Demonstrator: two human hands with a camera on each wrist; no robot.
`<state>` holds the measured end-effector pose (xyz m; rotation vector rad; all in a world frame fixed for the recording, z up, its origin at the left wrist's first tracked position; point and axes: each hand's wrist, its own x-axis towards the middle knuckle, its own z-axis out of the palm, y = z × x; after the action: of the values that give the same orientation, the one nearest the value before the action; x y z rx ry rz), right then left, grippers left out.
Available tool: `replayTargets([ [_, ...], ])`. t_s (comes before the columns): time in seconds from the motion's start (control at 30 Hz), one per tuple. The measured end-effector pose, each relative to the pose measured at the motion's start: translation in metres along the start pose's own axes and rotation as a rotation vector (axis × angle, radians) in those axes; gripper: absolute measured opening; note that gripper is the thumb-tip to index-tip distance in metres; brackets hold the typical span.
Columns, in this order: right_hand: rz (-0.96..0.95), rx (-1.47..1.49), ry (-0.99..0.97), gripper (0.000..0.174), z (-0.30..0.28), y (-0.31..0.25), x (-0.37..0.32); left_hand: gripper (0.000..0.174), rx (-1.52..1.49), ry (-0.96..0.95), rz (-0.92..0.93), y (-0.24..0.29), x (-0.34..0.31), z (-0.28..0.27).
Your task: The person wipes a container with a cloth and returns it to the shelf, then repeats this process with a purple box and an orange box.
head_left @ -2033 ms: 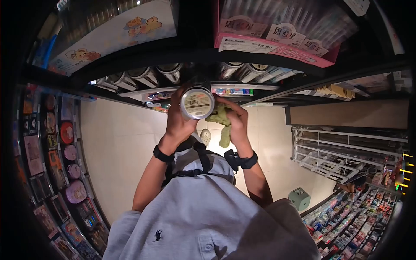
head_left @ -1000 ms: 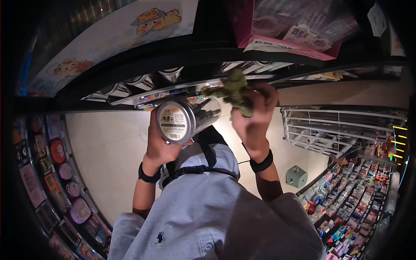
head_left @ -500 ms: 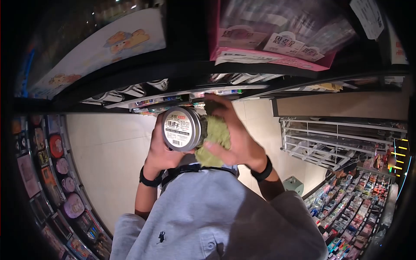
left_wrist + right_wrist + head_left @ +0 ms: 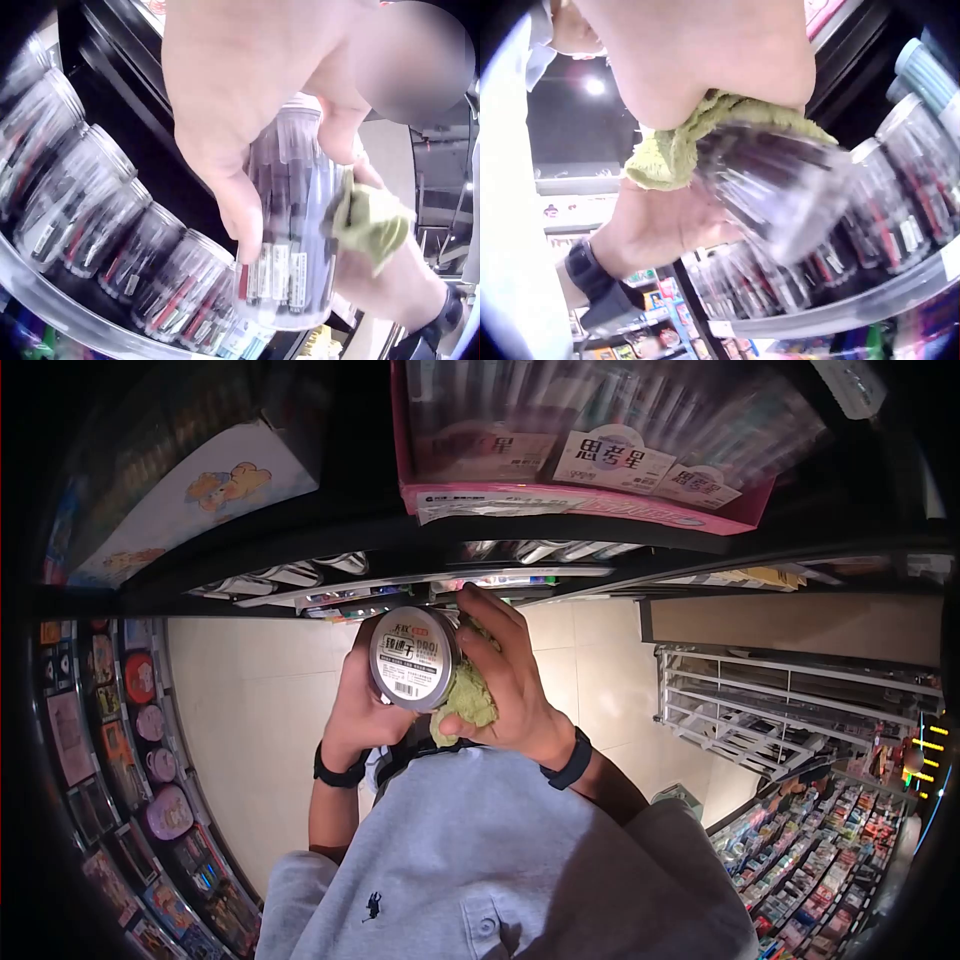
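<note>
My left hand (image 4: 365, 705) grips a clear plastic jar (image 4: 289, 225) of pens, its fingers around the side near the lid. The silver-rimmed lid (image 4: 412, 660), with a white printed label and barcode, faces up toward the head camera. In my right hand (image 4: 515, 690) is a fuzzy green cloth (image 4: 470, 700), bunched up and pressed to the jar's right side. The right wrist view shows the cloth wrapped partly round the jar, which is blurred there. Fingers and cloth hide part of the jar's wall.
Similar pen jars (image 4: 75, 202) stand in a row on the dark shelf just ahead. Above them sit a pink display box (image 4: 600, 505) and a white cartoon box (image 4: 215, 490). A white wire rack (image 4: 750, 700) stands right, and a merchandise shelf (image 4: 130, 760) lines the left.
The right hand lifted the cloth off the jar about a second ago, then brought it back against the jar's side. The lid turned to face the head camera; the jar shifted slightly left.
</note>
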<state>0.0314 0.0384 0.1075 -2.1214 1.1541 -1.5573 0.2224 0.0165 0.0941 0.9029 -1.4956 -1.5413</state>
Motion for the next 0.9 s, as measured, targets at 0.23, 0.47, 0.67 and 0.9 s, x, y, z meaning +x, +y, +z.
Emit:
replayTargets([
  [0.23, 0.303, -0.476, -0.364, 0.064, -0.02, 0.05, -0.042, 0.076, 0.031, 0.271, 0.071, -0.008, -0.004, -0.005],
  [0.47, 0.686, 0.29, -0.252, 0.072, 0.015, 0.049, -0.041, 0.074, 0.355, 0.255, 0.396, -0.06, 0.035, -0.006],
  [0.67, 0.709, 0.359, -0.18, 0.074, 0.046, 0.08, -0.047, 0.078, 0.434, 0.259, 0.148, -0.081, 0.048, -0.011],
  [0.9, 0.772, 0.411, -0.127, 0.071, 0.052, 0.089, -0.034, 0.079, 0.244, 0.329, 0.092, -0.097, 0.059, -0.002],
])
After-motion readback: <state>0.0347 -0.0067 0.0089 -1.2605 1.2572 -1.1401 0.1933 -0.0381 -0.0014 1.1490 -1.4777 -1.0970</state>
